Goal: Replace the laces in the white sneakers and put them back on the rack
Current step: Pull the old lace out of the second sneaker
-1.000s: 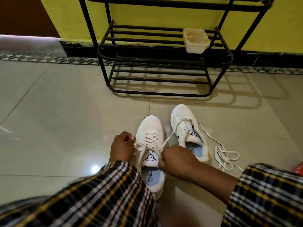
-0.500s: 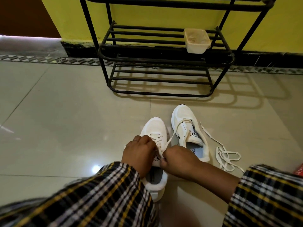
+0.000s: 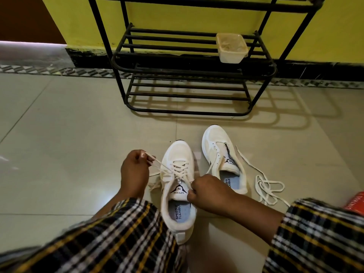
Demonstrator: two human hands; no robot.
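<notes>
Two white sneakers stand on the tiled floor, toes toward the rack. The near sneaker (image 3: 178, 154) has a cream lace (image 3: 178, 171) crossed through its eyelets. My left hand (image 3: 134, 172) is left of it, pinching one lace end and pulling it out to the left. My right hand (image 3: 208, 191) is closed on the other lace end beside the tongue. The far sneaker (image 3: 215, 143) sits to the right with its eyelets bare. A loose lace (image 3: 266, 186) lies coiled on the floor beside it. The black metal rack (image 3: 189, 75) stands behind.
A small plastic tub (image 3: 231, 47) rests on the rack's middle shelf at the right. A red object (image 3: 354, 201) shows at the right edge. My checked sleeves (image 3: 118, 239) fill the bottom of the view. A yellow wall is behind the rack.
My left hand has moved from over the near sneaker's tongue out to the left, drawing the lace end taut. My right hand has stayed by the tongue.
</notes>
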